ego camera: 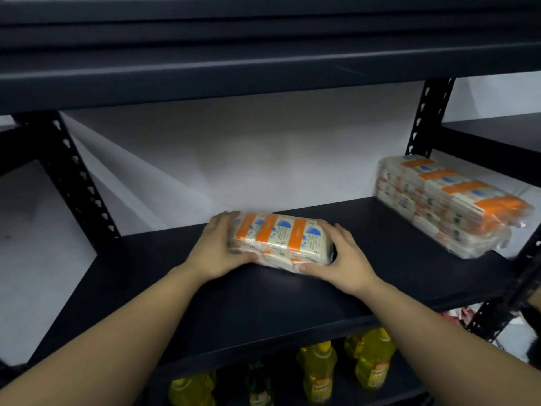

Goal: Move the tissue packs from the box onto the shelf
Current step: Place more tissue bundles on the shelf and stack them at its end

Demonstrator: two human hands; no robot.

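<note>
A tissue pack [282,241], white with orange bands and blue marks under clear wrap, lies on the dark shelf [234,297] near its middle. My left hand [218,249] grips the pack's left end, fingers curled over its top. My right hand [341,257] holds the right end, thumb along the front edge. A larger stack of tissue packs [448,205] sits at the shelf's right end, by the rear post. The box is out of view.
A dark shelf board [263,71] hangs low overhead. Perforated black posts stand at rear left [76,180] and rear right [427,118]. Yellow bottles [317,373] fill the shelf below. A white wall backs the rack.
</note>
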